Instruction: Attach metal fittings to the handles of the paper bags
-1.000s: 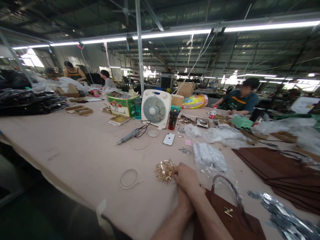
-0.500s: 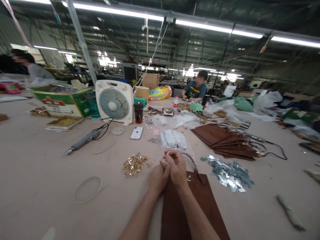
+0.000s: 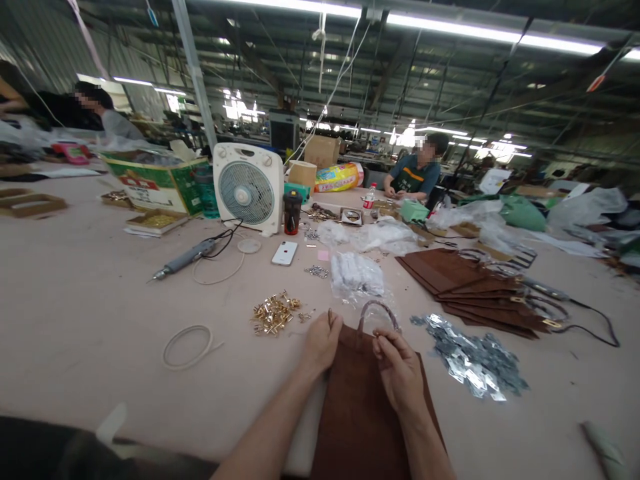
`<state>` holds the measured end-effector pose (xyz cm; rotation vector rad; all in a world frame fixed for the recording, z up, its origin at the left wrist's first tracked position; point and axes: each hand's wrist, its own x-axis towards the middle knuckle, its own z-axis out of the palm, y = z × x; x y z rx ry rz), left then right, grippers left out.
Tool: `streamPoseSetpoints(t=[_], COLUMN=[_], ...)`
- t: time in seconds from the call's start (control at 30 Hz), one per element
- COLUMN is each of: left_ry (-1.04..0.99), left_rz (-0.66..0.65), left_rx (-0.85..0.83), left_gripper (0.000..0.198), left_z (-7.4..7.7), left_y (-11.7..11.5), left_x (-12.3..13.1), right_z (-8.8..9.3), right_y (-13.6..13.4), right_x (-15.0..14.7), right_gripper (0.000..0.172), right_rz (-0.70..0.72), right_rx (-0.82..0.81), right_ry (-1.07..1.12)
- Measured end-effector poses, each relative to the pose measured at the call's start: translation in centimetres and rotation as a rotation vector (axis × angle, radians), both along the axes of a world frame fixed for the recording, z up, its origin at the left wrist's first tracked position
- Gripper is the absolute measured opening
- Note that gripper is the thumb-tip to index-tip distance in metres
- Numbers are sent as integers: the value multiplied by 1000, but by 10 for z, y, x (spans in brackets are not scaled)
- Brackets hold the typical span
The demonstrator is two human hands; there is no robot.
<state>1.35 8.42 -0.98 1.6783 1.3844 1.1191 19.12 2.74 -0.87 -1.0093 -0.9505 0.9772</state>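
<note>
A flat brown bag (image 3: 363, 407) with a braided-looking handle (image 3: 379, 305) lies in front of me. At its top left corner is my left hand (image 3: 320, 343), fingers curled, with a thin dark bit showing between thumb and finger that I cannot make out. My right hand (image 3: 400, 367) is over the bag's upper right part, thumb and fingers pinched together at the top edge by the handle. A tiny gold-coloured metal fitting (image 3: 377, 334) shows at those fingertips. Left of the bag is a pile of gold-coloured fittings (image 3: 275, 313); to its right, thin silver metal plates (image 3: 473, 360).
Stacked brown bags (image 3: 470, 287) lie at the right beside a corded tool (image 3: 545, 288). Another corded tool (image 3: 185, 260), a white fan (image 3: 247, 190), a phone (image 3: 285, 253), a coil of tubing (image 3: 187, 347) and a plastic bag (image 3: 357, 273) are around. A co-worker (image 3: 415, 173) sits across the table.
My hands were together above the bag's top edge. Now they are apart: the right has moved right and down to the fitting, the left stays near the corner. The view has shifted left.
</note>
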Motion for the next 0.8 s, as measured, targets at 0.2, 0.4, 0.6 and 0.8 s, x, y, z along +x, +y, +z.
streamPoseSetpoints(t=[0.2,0.4,0.6,0.8], left_ry=[-52,-78,-252,-381], left_rz=[-97,-153,-68,6], left_rx=[-41,-31,26,-21], left_gripper=[35,20,22,27], left_z=[1,5,0,-7], left_y=[1,-5,-9,-7], left_x=[-2,4,18,20], right_z=[3,7,23,9], right_y=[-3,-4,-1,9], right_x=[-6,-9,-8,-11], right_gripper=[25,25,24,34], right_rz=[102,124,76,-36], right_rx=[46,108,186,180], right_ry=[-374,-521,-737,-735])
